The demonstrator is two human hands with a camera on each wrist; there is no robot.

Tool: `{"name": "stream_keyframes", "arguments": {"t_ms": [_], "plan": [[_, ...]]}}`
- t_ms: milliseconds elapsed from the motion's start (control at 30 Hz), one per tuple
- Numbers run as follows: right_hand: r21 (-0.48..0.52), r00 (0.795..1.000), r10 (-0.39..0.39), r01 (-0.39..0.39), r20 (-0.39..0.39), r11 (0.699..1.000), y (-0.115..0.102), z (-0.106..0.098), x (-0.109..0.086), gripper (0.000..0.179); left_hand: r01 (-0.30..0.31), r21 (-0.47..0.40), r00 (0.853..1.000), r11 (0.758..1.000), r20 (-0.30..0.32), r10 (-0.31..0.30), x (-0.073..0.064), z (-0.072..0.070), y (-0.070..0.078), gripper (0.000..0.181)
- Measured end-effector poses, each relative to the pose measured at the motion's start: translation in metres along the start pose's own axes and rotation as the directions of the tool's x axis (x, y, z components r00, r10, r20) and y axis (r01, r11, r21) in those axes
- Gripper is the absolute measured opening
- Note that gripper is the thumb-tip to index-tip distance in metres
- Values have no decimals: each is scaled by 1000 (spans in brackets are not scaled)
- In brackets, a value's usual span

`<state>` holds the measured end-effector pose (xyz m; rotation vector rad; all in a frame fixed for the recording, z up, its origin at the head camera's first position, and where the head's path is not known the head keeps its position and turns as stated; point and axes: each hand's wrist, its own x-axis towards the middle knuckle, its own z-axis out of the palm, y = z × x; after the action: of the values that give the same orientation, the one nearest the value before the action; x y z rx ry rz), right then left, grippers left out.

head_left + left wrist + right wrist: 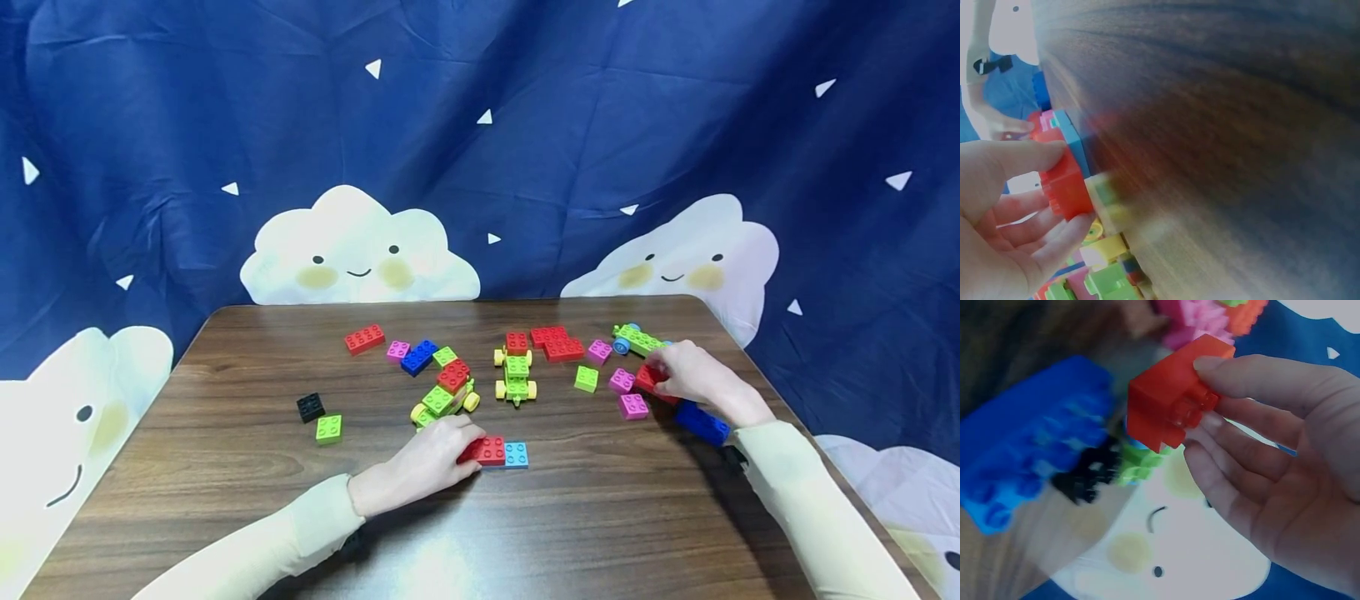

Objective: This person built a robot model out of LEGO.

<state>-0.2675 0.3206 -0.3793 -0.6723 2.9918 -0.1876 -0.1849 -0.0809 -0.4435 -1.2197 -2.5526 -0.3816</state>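
My left hand (422,463) grips a red building brick (491,451) near the front middle of the table. In the left wrist view, thumb and fingers span this red brick (1071,186). A light blue brick (517,454) sits under it and sticks out to the right. At the table's right side, my right hand (705,383) pinches another red brick (647,377). Its studs and end face show in the right wrist view, with the thumb on one side of the brick (1157,387). A dark blue brick (702,423) lies by the right wrist.
Green wheeled bases stand mid-table, one with yellow wheels (517,377); another has blue wheels (637,340) at the back right. Pink bricks (633,407) lie left of my right hand. Red bricks (564,347) are behind; a black brick (310,407) and green brick (328,429) lie left.
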Motion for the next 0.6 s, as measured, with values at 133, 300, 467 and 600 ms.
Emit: {"name": "stream_keyframes", "arguments": {"t_ms": [133,300,467,600], "plan": [[-39,991,-105,102,-78,994,-19,-6,2,26,9,-11,1000,1000,9,-9,0,0,0,31],[-43,965,-241,238,-105,970,-58,-8,5,28,13,-14,1000,1000,11,-13,0,-1,0,31],[-19,942,-328,327,-75,945,-97,-5,7,32,10,-15,1000,1000,7,-10,1,-1,1,32],[0,930,-367,367,-7,930,-121,2,8,35,8,-12,1000,1000,9,-8,1,-1,0,32]]}}
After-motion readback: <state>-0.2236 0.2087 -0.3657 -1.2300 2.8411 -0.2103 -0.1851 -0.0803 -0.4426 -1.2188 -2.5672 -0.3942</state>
